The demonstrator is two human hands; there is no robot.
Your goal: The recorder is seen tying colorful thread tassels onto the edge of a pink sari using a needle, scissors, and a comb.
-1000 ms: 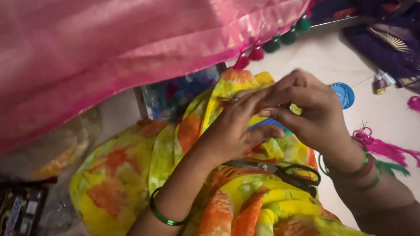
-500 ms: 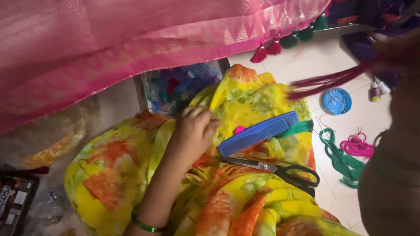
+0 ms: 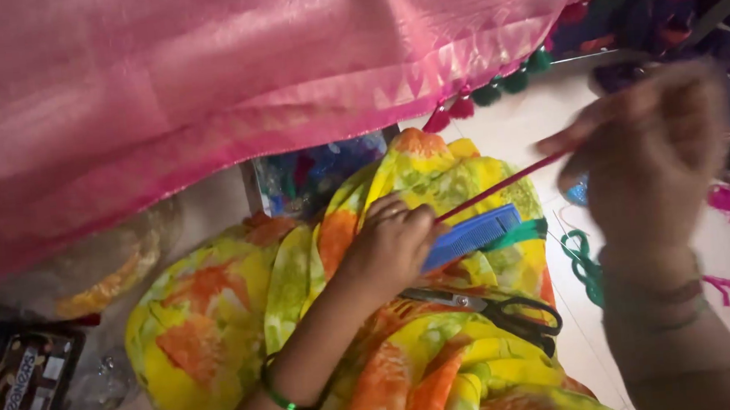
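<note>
Thread (image 3: 501,185), pink-red, runs taut from the left hand (image 3: 389,246) up to the right hand (image 3: 657,155). I read the left as pinching one end down against the blue comb (image 3: 474,233) on the yellow-orange cloth (image 3: 219,318) over the lap; the right, blurred and raised, is clenched around the other end. Scissors (image 3: 492,307) lie on the cloth just below the comb, untouched. Green thread (image 3: 587,258) sits on the floor to the right; pink fabric (image 3: 201,71) hangs above. My judgement: hold tension even, keep the left pinch firm, and keep the strand from snagging on the comb teeth.
</note>
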